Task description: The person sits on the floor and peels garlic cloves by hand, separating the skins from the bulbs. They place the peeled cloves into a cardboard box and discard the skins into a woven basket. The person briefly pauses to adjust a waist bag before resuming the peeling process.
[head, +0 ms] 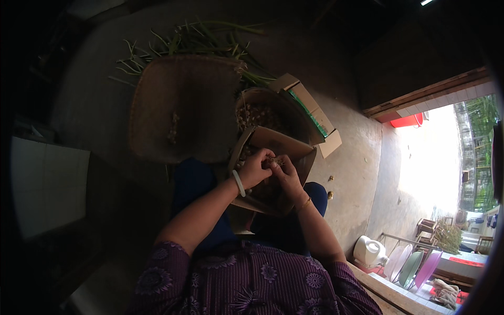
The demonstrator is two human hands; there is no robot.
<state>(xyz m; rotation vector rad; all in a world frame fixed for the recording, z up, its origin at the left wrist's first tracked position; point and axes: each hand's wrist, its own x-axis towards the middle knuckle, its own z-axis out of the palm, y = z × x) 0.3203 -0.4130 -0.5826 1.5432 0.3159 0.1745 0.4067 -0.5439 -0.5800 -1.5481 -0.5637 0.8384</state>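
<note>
My left hand, with a pale bangle at its wrist, and my right hand meet over an open cardboard box between my knees. Both sets of fingertips pinch a small dry, brown plant cluster; its exact kind is too small to tell. Some small roundish pieces lie inside the box at its left side, and my hands hide part of its inside. Just beyond stands a rounded container holding many small pale and brown pieces.
A wide woven basket at the left has a few small bits inside. Long green stalks lie behind it on the concrete floor. A cardboard flap leans at the right. A white plastic jug stands near several basins.
</note>
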